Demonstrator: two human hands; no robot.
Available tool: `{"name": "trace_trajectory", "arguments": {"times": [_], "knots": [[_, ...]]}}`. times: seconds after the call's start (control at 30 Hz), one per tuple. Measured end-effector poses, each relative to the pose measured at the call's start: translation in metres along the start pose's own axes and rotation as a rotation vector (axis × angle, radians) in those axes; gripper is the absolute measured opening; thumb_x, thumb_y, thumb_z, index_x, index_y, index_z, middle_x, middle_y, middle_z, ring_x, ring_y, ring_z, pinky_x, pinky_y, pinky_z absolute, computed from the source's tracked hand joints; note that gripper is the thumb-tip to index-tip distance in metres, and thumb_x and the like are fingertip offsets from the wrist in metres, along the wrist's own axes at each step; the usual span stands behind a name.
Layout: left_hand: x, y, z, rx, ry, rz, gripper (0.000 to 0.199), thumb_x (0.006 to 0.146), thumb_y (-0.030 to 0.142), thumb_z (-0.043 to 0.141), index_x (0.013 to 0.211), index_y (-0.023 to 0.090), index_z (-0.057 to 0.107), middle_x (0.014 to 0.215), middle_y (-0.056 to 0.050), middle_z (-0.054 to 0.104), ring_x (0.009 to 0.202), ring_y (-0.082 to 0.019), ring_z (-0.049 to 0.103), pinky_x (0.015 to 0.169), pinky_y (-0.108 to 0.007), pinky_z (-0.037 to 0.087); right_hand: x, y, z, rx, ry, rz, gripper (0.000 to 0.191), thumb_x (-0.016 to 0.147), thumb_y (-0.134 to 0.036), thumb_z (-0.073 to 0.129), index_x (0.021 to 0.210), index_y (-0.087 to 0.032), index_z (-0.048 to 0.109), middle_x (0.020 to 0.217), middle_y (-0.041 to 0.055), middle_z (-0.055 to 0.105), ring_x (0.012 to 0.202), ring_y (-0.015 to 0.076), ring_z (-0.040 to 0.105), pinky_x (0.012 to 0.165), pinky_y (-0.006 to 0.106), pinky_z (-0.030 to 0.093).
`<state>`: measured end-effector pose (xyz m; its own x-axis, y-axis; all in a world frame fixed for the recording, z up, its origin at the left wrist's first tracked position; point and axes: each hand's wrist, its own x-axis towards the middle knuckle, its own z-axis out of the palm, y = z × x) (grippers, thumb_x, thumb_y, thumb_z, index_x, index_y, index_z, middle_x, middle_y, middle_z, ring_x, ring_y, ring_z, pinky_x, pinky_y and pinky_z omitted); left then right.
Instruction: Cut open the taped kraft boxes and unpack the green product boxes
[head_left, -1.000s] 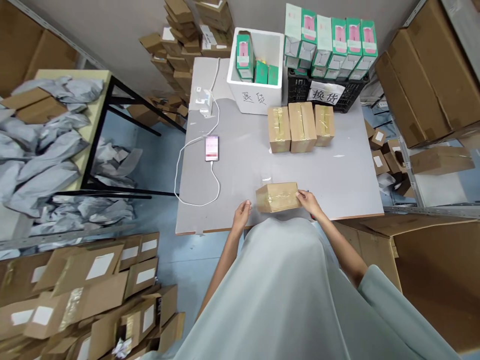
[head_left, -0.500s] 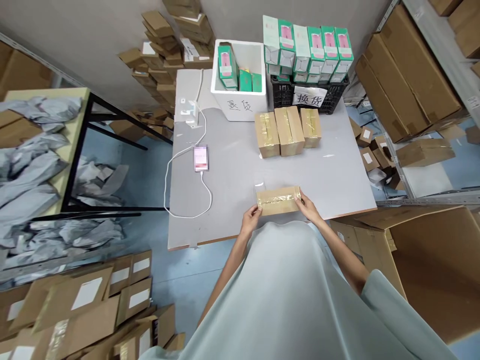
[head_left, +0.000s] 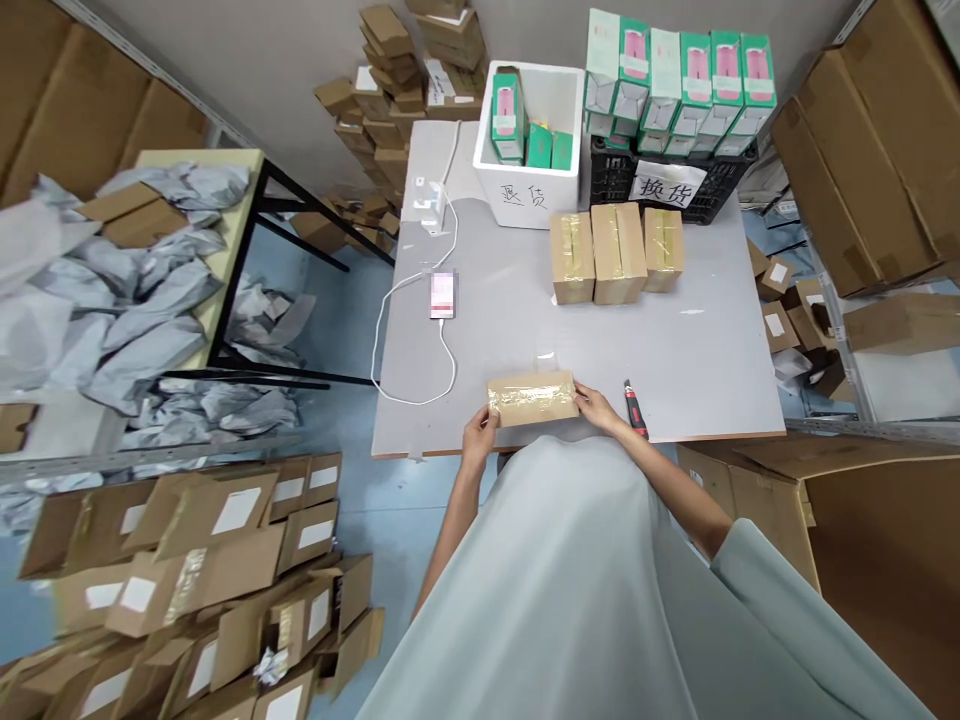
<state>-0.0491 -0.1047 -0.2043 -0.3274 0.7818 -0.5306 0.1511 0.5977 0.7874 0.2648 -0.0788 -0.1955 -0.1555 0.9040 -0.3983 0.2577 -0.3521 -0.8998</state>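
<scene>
A taped cardboard box (head_left: 531,398) is held by its two ends, its left end grasped by the left hand (head_left: 481,436) and its right end by the right hand (head_left: 596,406); no writing can be made out on it. Just right of the right hand, a red-and-black cutter (head_left: 635,410) is seen. Well beyond the hands, "退货" is handwritten on a white bin (head_left: 555,208); farther right, "换货" is written on a paper sign (head_left: 667,184) borne by a black crate (head_left: 606,178). Beyond the left hand, the screen of a phone (head_left: 442,295) is blurred.

Taped carton (head_left: 531,399) between left fingers (head_left: 491,420) and right fingers (head_left: 582,394), cutter (head_left: 636,410) at right, three boxes (head_left: 619,254) beyond; phone (head_left: 442,294) on grey table (head_left: 705,360)
</scene>
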Motion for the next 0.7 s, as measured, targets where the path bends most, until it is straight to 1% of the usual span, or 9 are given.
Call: {"name": "trace_trajectory", "arguments": {"times": [0.07,0.17,0.27,0.33,0.37,0.43,0.5,0.63,0.7], "knots": [[-0.001,-0.001,0.001,-0.018,0.018,-0.012,0.040,0.099,0.048,0.070,0.124,0.019,0.083,0.134,-0.012,0.085,0.131,-0.030,0.075,0.115,-0.043,0.060,0.002,0.003,0.000,0.013,0.000,-0.022,0.063,0.107,-0.052,0.065,0.164,-0.026,0.070,0.155,0.0100,0.079,0.152,0.0323,0.069,0.133,0.054,0.050],[0.003,0.001,0.000,-0.045,0.037,-0.052,0.044,0.105,0.053,0.064,0.126,0.019,0.081,0.134,-0.015,0.084,0.131,-0.030,0.076,0.114,-0.045,0.061,0.003,0.010,-0.006,-0.029,0.046,0.007,0.055,0.108,-0.046,0.060,0.157,-0.025,0.075,0.152,0.0104,0.081,0.146,0.0312,0.073,0.130,0.050,0.053],[0.008,0.006,0.001,-0.060,0.036,-0.103,0.045,0.105,0.054,0.067,0.127,0.017,0.079,0.133,-0.019,0.083,0.131,-0.032,0.077,0.115,-0.050,0.060,0.002,0.018,-0.022,-0.083,0.119,0.079,0.049,0.108,-0.041,0.054,0.144,-0.022,0.082,0.142,0.0132,0.085,0.137,0.0323,0.079,0.127,0.051,0.056],[0.009,0.010,0.006,-0.072,0.003,-0.122,0.045,0.103,0.056,0.071,0.124,0.017,0.079,0.133,-0.022,0.083,0.131,-0.034,0.078,0.117,-0.053,0.060,-0.003,0.024,-0.038,-0.104,0.189,0.119,0.049,0.108,-0.043,0.054,0.140,-0.019,0.083,0.138,0.0164,0.086,0.137,0.0344,0.079,0.129,0.055,0.054],[0.008,0.012,0.011,-0.082,-0.028,-0.123,0.046,0.103,0.057,0.073,0.123,0.016,0.079,0.134,-0.023,0.083,0.130,-0.035,0.078,0.117,-0.053,0.060,-0.006,0.027,-0.046,-0.114,0.232,0.138,0.051,0.108,-0.046,0.055,0.141,-0.019,0.083,0.140,0.0179,0.085,0.140,0.0355,0.077,0.132,0.056,0.051],[0.003,0.017,0.025,-0.111,-0.107,-0.111,0.049,0.102,0.061,0.076,0.122,0.016,0.079,0.137,-0.025,0.082,0.128,-0.034,0.080,0.117,-0.052,0.061,-0.016,0.029,-0.060,-0.133,0.323,0.167,0.057,0.108,-0.054,0.057,0.148,-0.018,0.079,0.152,0.0201,0.079,0.150,0.0366,0.071,0.137,0.057,0.044],[-0.006,0.023,0.044,-0.145,-0.192,-0.085,0.054,0.102,0.064,0.077,0.125,0.015,0.080,0.140,-0.024,0.082,0.125,-0.033,0.081,0.115,-0.050,0.062,-0.027,0.026,-0.067,-0.125,0.376,0.147,0.068,0.109,-0.063,0.054,0.155,-0.018,0.074,0.164,0.0194,0.071,0.159,0.0353,0.063,0.140,0.055,0.040],[-0.025,0.037,0.081,-0.203,-0.333,-0.006,0.068,0.098,0.074,0.077,0.135,0.016,0.081,0.138,-0.019,0.083,0.121,-0.033,0.083,0.110,-0.050,0.065,-0.042,0.007,-0.061,-0.048,0.329,0.046,0.082,0.110,-0.083,0.043,0.157,-0.023,0.074,0.170,0.0121,0.067,0.167,0.0323,0.055,0.143,0.052,0.036],[-0.032,0.044,0.091,-0.213,-0.366,0.034,0.074,0.096,0.080,0.075,0.133,0.016,0.082,0.134,-0.017,0.085,0.122,-0.035,0.082,0.108,-0.049,0.067,-0.045,-0.006,-0.056,-0.052,0.299,0.037,0.085,0.109,-0.087,0.043,0.157,-0.026,0.075,0.172,0.0094,0.065,0.170,0.0323,0.051,0.145,0.053,0.033]]}}
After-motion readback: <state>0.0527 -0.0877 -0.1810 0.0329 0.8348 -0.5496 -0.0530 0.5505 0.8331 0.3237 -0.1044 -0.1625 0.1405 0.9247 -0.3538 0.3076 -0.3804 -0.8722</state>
